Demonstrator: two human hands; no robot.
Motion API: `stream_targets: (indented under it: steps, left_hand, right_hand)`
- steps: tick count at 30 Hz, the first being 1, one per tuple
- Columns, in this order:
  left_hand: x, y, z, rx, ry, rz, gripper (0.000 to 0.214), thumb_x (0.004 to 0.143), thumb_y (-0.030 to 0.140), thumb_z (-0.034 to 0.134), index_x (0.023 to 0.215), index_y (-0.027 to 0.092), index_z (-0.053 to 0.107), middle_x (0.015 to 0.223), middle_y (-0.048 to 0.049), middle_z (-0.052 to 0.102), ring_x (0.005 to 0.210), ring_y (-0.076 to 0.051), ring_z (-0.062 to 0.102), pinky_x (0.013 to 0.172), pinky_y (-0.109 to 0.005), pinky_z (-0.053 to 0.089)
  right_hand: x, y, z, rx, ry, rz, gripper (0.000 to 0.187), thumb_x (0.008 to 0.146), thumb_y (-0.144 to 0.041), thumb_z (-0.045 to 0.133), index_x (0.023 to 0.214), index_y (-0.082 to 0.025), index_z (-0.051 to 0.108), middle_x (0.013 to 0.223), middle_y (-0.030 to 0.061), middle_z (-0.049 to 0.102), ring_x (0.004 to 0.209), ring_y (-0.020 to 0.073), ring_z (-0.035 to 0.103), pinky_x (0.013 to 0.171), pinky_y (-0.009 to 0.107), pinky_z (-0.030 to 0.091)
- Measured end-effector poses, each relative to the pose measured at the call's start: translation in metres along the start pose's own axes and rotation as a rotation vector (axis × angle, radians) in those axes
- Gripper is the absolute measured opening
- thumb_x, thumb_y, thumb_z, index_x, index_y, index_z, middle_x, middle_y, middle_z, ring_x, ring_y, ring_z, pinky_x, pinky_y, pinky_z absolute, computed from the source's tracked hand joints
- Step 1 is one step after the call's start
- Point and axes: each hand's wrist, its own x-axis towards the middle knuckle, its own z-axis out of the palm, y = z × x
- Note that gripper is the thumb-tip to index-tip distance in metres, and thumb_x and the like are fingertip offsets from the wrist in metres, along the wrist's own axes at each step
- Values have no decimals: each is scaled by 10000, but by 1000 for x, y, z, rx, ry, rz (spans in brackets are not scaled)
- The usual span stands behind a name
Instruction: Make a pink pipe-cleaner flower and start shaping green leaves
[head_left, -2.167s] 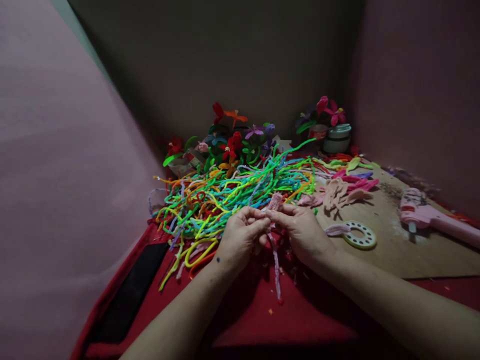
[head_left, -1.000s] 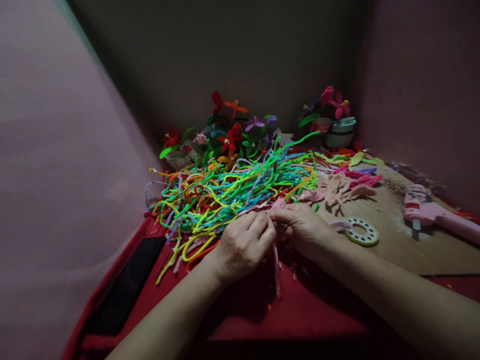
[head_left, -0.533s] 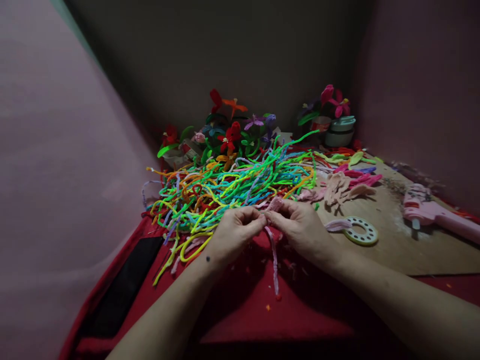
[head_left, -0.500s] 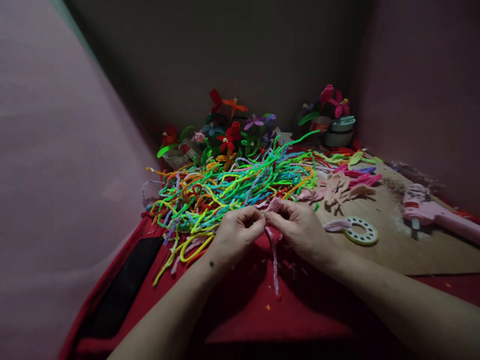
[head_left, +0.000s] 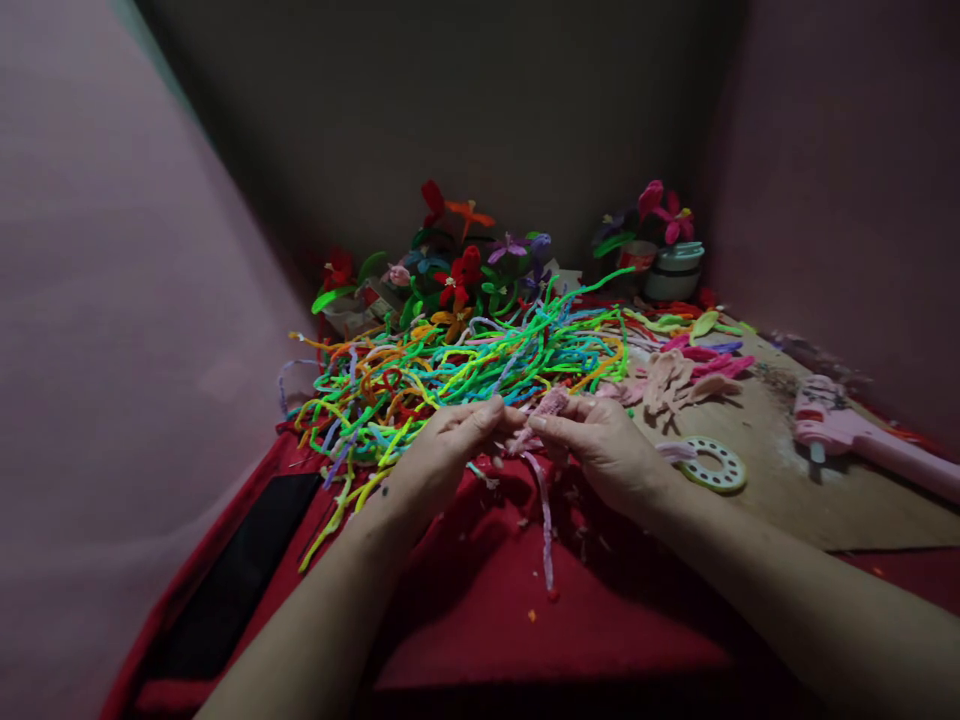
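Between my hands is a fuzzy pink pipe cleaner [head_left: 550,403], its upper part folded into a thick, short shape. My right hand [head_left: 611,445] pinches that thick part between thumb and fingers. From the left, my left hand [head_left: 450,445] has its fingertips closed at the near end of the same piece, the thumb lying higher; the exact grip is partly hidden. A thin pink tail [head_left: 547,525] hangs below the fingers over the red cloth [head_left: 600,625]. Just beyond my hands spreads a tangled heap of coloured pipe cleaners [head_left: 480,365].
A pink glue gun [head_left: 832,425] lies on the brown board [head_left: 780,510] at right, near a round holed disc [head_left: 716,465] and pale pink petal pieces [head_left: 667,380]. Pipe-cleaner flowers [head_left: 457,275] and a lidded jar [head_left: 675,270] stand behind. A black flat object [head_left: 240,575] lies left.
My left hand has shifted slightly left and its fingers have straightened from a tight pinch, the thumb lifting. My right hand still grips the pink pipe cleaner. The view has moved slightly.
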Motion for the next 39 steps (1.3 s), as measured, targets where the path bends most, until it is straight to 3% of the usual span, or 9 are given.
stream_targets:
  steps: [3, 6, 10, 17, 22, 28, 33, 36, 39]
  left_hand:
    - [1, -1, -4, -130, -157, -126, 473, 835, 469, 404, 758, 81, 663, 690, -101, 643, 595, -154, 568, 552, -260, 431]
    - [-1, 3, -1, -4, -200, -119, 384, 816, 418, 472, 699, 104, 660, 641, -62, 631, 567, -125, 548, 569, -238, 425]
    - [-3, 7, 6, 116, -95, -99, 309, 778, 363, 538, 614, 120, 634, 544, -11, 570, 500, -94, 483, 525, -213, 378]
    - [-3, -1, 16, 317, 191, 8, 227, 723, 334, 596, 610, 140, 627, 514, 33, 502, 494, -76, 413, 487, -196, 310]
    - [-4, 4, 17, 109, 102, -63, 272, 768, 338, 547, 585, 137, 551, 490, 39, 482, 455, -67, 404, 468, -200, 304]
    - [-3, 3, 17, 21, 63, -103, 291, 747, 390, 579, 610, 136, 544, 517, 36, 501, 467, -68, 424, 489, -208, 314]
    - [-2, 1, 17, -66, 45, -110, 279, 748, 379, 583, 613, 133, 579, 494, 28, 514, 454, -72, 437, 486, -215, 319]
    - [-3, -2, 14, -158, -5, -139, 277, 751, 351, 586, 583, 132, 567, 469, 23, 518, 417, -59, 421, 453, -204, 292]
    - [-3, -5, 12, -253, -44, -184, 252, 754, 320, 589, 591, 129, 557, 461, 21, 532, 379, -45, 412, 414, -189, 256]
  right_hand:
    - [-1, -1, 0, -68, -72, -29, 157, 757, -274, 575, 664, -147, 588, 660, 16, 603, 620, 131, 550, 668, 285, 421]
    - [-1, 1, -2, -252, -3, -98, 146, 762, -245, 558, 647, -159, 581, 626, -9, 566, 597, 115, 510, 618, 253, 400]
    - [-1, 4, -4, -363, 43, -141, 141, 761, -220, 533, 630, -171, 551, 606, -28, 506, 585, 104, 449, 577, 234, 362]
    - [-1, 3, -3, -325, 78, -92, 132, 737, -208, 540, 614, -164, 555, 596, -26, 503, 590, 109, 444, 583, 237, 358]
    - [-1, -1, -2, -219, 49, -75, 144, 765, -246, 534, 656, -162, 576, 644, -15, 534, 621, 114, 470, 614, 244, 374]
    - [-2, -10, -4, -363, 171, -120, 265, 793, -320, 522, 599, -168, 621, 610, 6, 564, 639, 135, 500, 609, 255, 364]
    - [1, -5, -8, -131, 88, -36, 198, 746, -350, 590, 737, -177, 685, 701, 19, 612, 653, 133, 511, 627, 267, 381]
    - [4, -1, -12, 90, 17, 8, 213, 710, -347, 636, 817, -169, 687, 629, -6, 573, 539, 91, 446, 546, 246, 345]
    - [7, 1, -14, 140, 3, -1, 203, 694, -318, 655, 782, -139, 692, 552, -18, 529, 492, 75, 403, 509, 241, 312]
